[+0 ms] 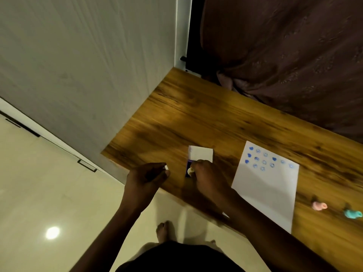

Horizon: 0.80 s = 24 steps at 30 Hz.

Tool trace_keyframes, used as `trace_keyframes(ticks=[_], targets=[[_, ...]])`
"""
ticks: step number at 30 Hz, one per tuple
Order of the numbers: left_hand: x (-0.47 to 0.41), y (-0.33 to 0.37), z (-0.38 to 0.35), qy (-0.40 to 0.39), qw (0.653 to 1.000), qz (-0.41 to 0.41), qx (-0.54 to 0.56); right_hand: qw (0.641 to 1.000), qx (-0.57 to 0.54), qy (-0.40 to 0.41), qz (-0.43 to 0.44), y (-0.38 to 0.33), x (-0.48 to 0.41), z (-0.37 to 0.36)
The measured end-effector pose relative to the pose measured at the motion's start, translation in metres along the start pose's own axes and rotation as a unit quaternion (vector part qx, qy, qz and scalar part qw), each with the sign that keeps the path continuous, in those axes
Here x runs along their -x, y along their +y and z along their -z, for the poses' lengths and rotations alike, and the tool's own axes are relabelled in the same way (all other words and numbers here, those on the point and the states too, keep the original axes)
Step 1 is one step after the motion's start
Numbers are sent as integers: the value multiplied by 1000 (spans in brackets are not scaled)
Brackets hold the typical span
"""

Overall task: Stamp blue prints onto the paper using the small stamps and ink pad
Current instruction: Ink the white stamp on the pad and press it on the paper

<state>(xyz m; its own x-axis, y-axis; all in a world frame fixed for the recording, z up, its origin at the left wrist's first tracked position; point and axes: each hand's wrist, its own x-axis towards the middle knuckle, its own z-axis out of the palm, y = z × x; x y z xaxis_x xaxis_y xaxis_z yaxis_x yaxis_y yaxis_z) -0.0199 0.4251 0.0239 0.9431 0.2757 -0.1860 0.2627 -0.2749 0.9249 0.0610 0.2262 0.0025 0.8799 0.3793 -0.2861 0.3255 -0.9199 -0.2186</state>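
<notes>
Stamps are the matter here: a small pale stamp [190, 171] sits under the fingertips of the right hand [208, 177], pressed down on the dark blue ink pad [188, 167] near the front edge of the wooden worktop [196, 118]. The pad's white lid [200, 153] stands open behind it. That right grip is closed on the stamp. The left hand [147, 176] hovers just left of the pad, its grip pinched shut on a small white piece [167, 166]; whether that is a cap or another stamp I cannot tell. The paper [265, 185] lies well to the right, with rows of blue hearts and round prints across its top and the lower part blank. A pink stamp [319, 205] and a teal stamp [352, 213] rest on the worktop beyond the paper's right edge.

The step in hand looks like inking. To do it well, the stamp face should meet the pad flat, with a light even press rather than a grind, so ink coats the whole design without flooding it. Lifting straight up avoids smearing. On the paper, a blank spot beside the last print in the row would keep spacing tidy, and a straight, firm press without rocking should give a crisp mark.
</notes>
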Motion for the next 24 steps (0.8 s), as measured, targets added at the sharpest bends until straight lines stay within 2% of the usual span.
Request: trace_keyframes(ticks=[6,10,16,20,24], targets=[[-12,-3,3,-16,1000,-21,-2,995,40,-86,-41,-11,-6,-10],[-17,-5,2,-27,999,-19,7,999,25,-21,0,-14,-2,-2],[-17,5,-5,-32,999,-23,25,999,32,-28,19,-16,1,8],[-14,12,-7,-37,998,-25,48,998,42,-53,-10,-18,-2,13],[-10,19,-14,-50,996,-24,73,999,-17,7,-27,-8,-2,22]])
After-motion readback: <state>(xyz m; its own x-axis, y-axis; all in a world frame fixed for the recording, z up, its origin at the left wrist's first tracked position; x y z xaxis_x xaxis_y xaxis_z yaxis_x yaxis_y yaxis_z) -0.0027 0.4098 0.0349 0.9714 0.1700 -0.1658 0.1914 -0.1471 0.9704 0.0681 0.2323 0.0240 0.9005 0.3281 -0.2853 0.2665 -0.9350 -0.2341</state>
